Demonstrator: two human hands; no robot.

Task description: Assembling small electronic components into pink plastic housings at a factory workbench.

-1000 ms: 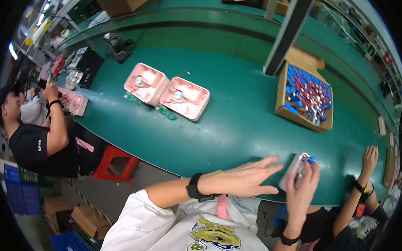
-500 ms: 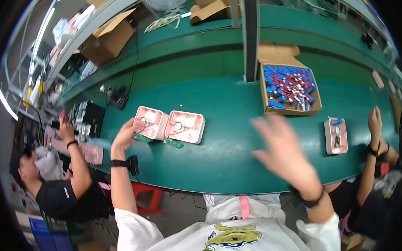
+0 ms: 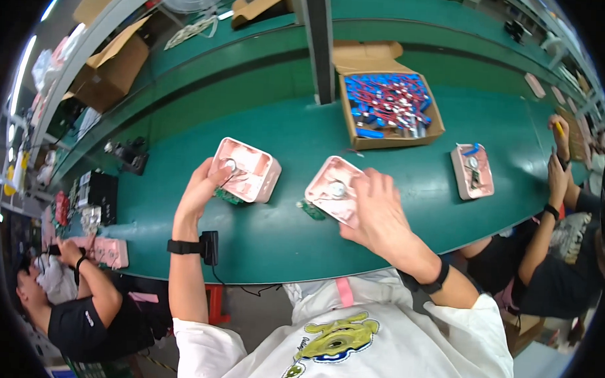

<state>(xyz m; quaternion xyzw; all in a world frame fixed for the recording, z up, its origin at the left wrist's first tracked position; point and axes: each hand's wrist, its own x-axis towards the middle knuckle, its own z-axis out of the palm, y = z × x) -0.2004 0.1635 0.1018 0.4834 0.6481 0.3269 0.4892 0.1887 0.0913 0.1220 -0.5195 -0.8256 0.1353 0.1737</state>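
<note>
Two open pink plastic housings are on the green bench in front of me. My left hand [image 3: 199, 191] grips the left edge of one housing [image 3: 255, 166], its thumb inside by a round metallic part. A green circuit board [image 3: 229, 197] hangs out below that housing. Closed around the right side of the other housing [image 3: 328, 175], my right hand [image 3: 381, 215] holds it tilted. That housing also has a round part inside, and a second green circuit board [image 3: 310, 210] sticks out at its lower left. My right fingertips are partly hidden behind the hand.
Beyond my right hand stands a cardboard box [image 3: 401, 143] of blue battery cells [image 3: 385, 98] with red wires. Another pink housing [image 3: 468, 173] with a blue cell lies to the right. A metal post [image 3: 319, 53] rises behind. Co-workers sit on both sides.
My right hand has come down and left onto the right housing, which now sits apart from the left one and tilted. The left hand keeps its housing, now turned. The view has shifted right.
</note>
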